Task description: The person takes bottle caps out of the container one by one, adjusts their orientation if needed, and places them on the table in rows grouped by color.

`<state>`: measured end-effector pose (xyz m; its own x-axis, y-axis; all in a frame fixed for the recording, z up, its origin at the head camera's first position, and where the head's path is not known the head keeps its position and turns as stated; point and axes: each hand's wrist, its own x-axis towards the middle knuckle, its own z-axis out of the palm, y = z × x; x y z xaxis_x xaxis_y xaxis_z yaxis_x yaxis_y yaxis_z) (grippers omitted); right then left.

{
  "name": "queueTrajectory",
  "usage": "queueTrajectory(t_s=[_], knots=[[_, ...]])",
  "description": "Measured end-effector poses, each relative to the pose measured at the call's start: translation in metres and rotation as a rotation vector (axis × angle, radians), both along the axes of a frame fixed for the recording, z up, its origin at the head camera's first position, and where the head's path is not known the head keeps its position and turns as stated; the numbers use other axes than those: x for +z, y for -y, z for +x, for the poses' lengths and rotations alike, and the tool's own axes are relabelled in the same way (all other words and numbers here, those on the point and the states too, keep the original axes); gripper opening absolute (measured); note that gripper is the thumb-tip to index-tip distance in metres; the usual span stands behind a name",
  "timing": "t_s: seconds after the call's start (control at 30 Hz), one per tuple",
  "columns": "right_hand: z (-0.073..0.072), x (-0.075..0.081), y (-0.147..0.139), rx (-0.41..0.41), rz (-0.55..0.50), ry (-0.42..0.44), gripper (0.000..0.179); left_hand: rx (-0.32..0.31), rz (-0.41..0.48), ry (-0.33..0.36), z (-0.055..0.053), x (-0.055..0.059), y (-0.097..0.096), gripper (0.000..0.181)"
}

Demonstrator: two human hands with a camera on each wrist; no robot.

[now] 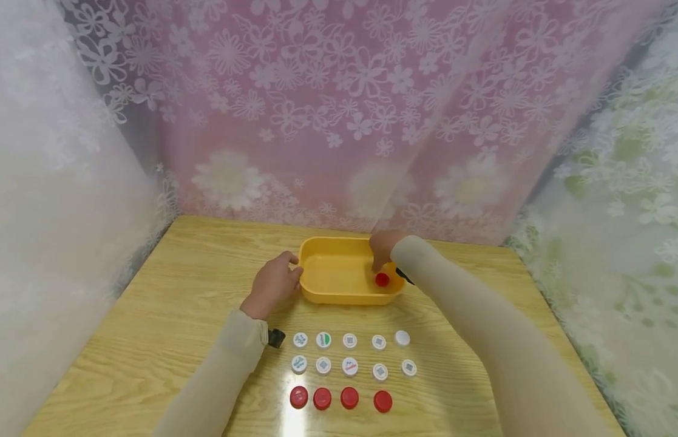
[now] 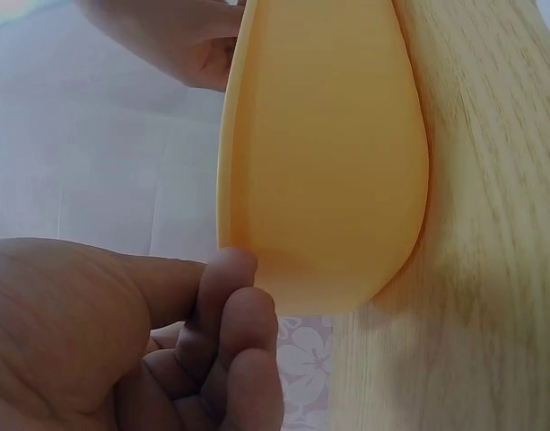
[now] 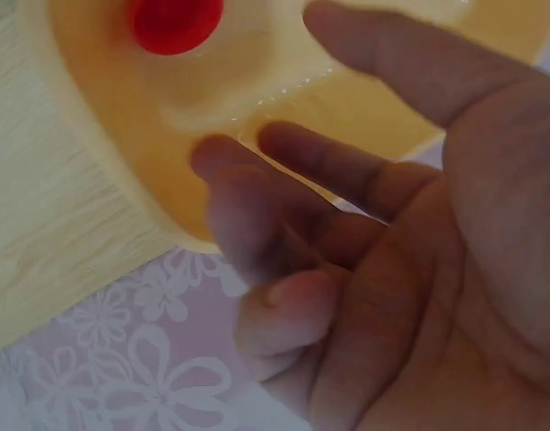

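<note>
A yellow plastic basin (image 1: 339,296) stands toward the back of the wooden table. At its left end my left hand (image 1: 274,280) pinches the rim between thumb and fingers; the left wrist view shows the fingertips right at the edge of the basin (image 2: 328,162). My right hand (image 1: 383,247) reaches over the basin's right end. Its thumb and fingers are parted with nothing between them in the right wrist view, where the hand (image 3: 373,233) is close to a red bottle cap (image 3: 176,20). That cap (image 1: 382,280) lies inside the basin at the right.
In front of the basin, several white bottle caps (image 1: 349,340) lie in two rows, some with printed tops. Nearer to me runs a row of several red caps (image 1: 349,397). Floral curtains (image 1: 317,121) hang behind the table (image 1: 207,255) and at both sides.
</note>
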<state>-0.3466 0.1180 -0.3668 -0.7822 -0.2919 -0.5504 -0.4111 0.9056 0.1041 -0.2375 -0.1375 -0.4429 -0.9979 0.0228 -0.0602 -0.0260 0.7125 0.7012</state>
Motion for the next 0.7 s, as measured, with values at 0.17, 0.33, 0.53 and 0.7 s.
queueTrajectory(t_s=[0.17,0.33,0.53,0.7], knots=[[0.006,-0.004,0.007,0.036,0.078,0.009,0.022,0.005,0.007,0.002,-0.001,0.0,-0.001,0.034],[0.004,-0.021,0.007,0.016,0.101,0.083,0.015,0.012,0.011,0.0,0.0,-0.001,0.0,0.033],[-0.007,-0.046,0.004,0.11,0.135,0.074,0.026,0.017,0.005,0.006,0.001,-0.001,0.002,0.034],[-0.014,-0.058,0.003,0.128,0.055,0.038,0.027,0.007,-0.004,-0.003,0.0,-0.001,0.005,0.034]])
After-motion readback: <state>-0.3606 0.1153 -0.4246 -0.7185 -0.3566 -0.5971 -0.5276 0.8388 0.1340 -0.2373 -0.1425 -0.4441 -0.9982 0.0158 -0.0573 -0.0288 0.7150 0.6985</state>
